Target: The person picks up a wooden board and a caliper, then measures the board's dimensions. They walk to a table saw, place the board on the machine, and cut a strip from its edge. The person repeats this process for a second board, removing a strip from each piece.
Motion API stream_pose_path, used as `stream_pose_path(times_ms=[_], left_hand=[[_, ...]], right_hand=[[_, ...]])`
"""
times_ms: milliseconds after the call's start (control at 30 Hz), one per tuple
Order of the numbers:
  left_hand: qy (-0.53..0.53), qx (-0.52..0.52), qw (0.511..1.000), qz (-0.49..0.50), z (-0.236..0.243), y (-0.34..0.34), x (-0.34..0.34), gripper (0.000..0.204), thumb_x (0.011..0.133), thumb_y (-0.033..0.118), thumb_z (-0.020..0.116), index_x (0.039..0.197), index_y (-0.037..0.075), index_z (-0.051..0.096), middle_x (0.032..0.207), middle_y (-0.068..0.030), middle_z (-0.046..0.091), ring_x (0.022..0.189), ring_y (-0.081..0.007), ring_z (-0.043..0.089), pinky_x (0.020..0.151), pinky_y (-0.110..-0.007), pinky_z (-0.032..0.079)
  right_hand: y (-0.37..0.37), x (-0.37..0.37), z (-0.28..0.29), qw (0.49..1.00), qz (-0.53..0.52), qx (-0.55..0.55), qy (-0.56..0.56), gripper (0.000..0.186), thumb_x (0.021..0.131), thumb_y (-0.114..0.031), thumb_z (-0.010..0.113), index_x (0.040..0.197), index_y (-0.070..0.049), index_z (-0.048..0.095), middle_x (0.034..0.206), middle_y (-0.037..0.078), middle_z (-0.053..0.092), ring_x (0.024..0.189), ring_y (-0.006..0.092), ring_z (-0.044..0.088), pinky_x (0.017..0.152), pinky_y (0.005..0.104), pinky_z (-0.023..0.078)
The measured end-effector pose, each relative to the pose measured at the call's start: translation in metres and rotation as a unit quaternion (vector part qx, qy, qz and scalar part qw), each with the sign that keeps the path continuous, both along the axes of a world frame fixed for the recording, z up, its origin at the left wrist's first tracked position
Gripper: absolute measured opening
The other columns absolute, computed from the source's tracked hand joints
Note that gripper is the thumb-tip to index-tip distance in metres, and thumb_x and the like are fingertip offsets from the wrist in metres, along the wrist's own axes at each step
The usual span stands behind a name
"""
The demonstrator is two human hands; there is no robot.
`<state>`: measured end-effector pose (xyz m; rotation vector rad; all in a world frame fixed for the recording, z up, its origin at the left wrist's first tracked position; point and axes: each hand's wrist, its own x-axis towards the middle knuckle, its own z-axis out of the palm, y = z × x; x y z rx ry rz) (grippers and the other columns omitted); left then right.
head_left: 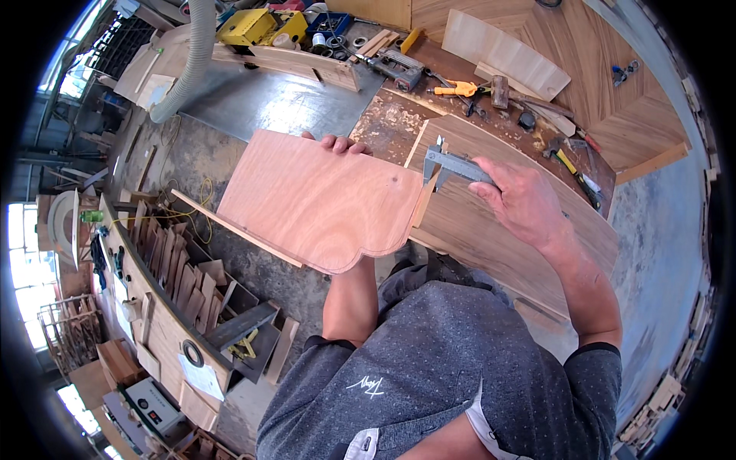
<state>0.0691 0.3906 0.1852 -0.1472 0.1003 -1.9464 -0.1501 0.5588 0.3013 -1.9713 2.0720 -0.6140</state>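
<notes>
A reddish-brown wooden panel [307, 199] with a scalloped near edge is held up in front of me. My left hand [337, 143] grips it from beneath, its fingertips curled over the far edge and the rest hidden by the board. In my right hand [525, 195] is a metal vernier caliper [458, 166]. The caliper's jaws sit at the panel's right edge, by a thin strip of wood [423, 201]; whether they touch the panel I cannot tell. Below the caliper lies a large brown wood-grain board [506, 230] on the bench.
On the bench beyond lie a nail gun [402, 73], an orange-handled tool [458, 89], a wooden mallet [500, 92] and a hammer [566, 162]. A ribbed hose [198, 61] hangs at the far left. Offcuts [172, 264] stand in a bin at left.
</notes>
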Motion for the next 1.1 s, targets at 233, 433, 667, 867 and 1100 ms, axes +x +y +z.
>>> stream_pose_path(times_ms=[233,433,667,867,1100], left_hand=[[-0.041,0.032,0.998,0.022,0.024,0.010,-0.010,0.031,0.110,0.031,0.042,0.127,0.010,0.058,0.102,-0.0062,0.059,0.096,-0.0215,0.054,0.096,-0.038,0.046],[0.017,0.005,1.000,0.013,0.008,0.007,-0.016,0.043,0.108,0.028,0.042,0.147,0.012,0.047,0.109,-0.0114,0.056,0.102,-0.0251,0.053,0.100,-0.043,0.044],[-0.037,0.046,0.998,0.038,0.050,0.030,-0.018,0.043,0.107,0.029,0.043,0.147,0.012,0.048,0.113,-0.0120,0.059,0.108,-0.0257,0.058,0.106,-0.045,0.045],[0.071,-0.061,0.995,-0.032,-0.001,0.006,-0.018,0.044,0.109,0.033,0.040,0.152,0.027,0.046,0.113,-0.0127,0.061,0.103,-0.0254,0.060,0.103,-0.048,0.046],[0.145,-0.094,0.984,-0.033,-0.016,0.005,-0.022,0.050,0.108,0.045,0.041,0.154,0.027,0.044,0.115,-0.0130,0.061,0.107,-0.0265,0.057,0.104,-0.049,0.044]], right_hand=[[0.000,-0.002,0.000,1.000,-0.004,0.002,0.004,0.038,0.096,-0.028,0.069,0.126,-0.006,0.064,0.088,0.018,0.069,0.079,0.0396,0.066,0.068,0.0459,0.051],[-0.001,-0.008,0.000,1.000,-0.005,-0.004,0.009,0.036,0.096,-0.027,0.069,0.125,-0.006,0.064,0.088,0.018,0.069,0.079,0.0396,0.066,0.069,0.0461,0.051],[-0.001,-0.006,0.001,0.998,-0.054,0.032,-0.031,0.036,0.095,-0.023,0.069,0.127,-0.007,0.064,0.098,0.020,0.071,0.087,0.0375,0.069,0.075,0.0444,0.054],[0.013,-0.003,-0.017,0.995,-0.075,0.023,-0.064,0.036,0.092,-0.011,0.071,0.126,-0.003,0.064,0.098,0.020,0.070,0.090,0.0320,0.071,0.081,0.0396,0.053],[0.024,-0.010,-0.039,0.987,-0.093,0.054,-0.122,0.035,0.097,-0.011,0.068,0.127,0.005,0.062,0.101,0.017,0.072,0.091,0.0237,0.068,0.085,0.0347,0.053]])
